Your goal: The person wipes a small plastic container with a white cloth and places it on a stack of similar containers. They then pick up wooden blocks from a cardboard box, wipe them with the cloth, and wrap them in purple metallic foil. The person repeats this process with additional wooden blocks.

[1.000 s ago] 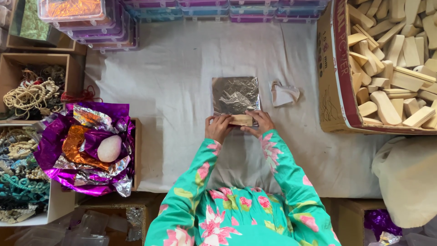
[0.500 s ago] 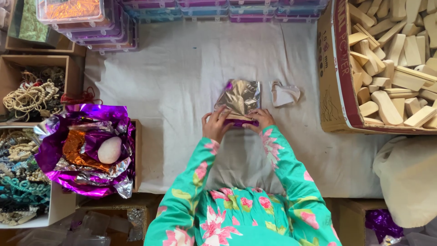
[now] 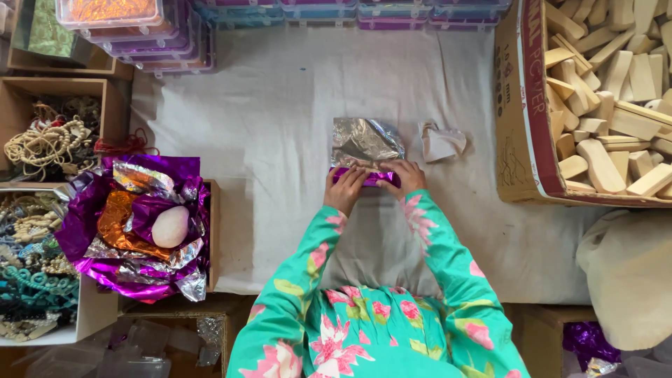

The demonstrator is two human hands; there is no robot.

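Foil sheet (image 3: 365,143), silver face up with a purple underside, lies on the white-covered table (image 3: 280,119) directly ahead of both hands. A second ago a pale wooden block showed at its near edge; now that edge is turned up over the block, showing a purple strip, and the block is hidden, so by my reading the wrapping has begun.

Left to right: far left of the grip, an open cardboard box of cream beads (image 3: 42,143) and a tray of teal and mixed beads (image 3: 31,266); nearer, a heap of purple, orange and silver foil (image 3: 133,224) holding a pale egg-shaped piece (image 3: 170,227). Beyond it, stacked clear plastic cases with purple and orange contents (image 3: 133,28).

The left hand (image 3: 344,190) presses the folded edge with fingers closed down on the foil; the right hand (image 3: 402,178), just beside it, pinches the same fold.

Just right of the grip lies a crumpled whitish scrap (image 3: 442,142). Farther right, a large brown carton with a red printed band (image 3: 521,105), full of pale wooden blocks (image 3: 609,105); below it a cream cloth bag (image 3: 630,280).
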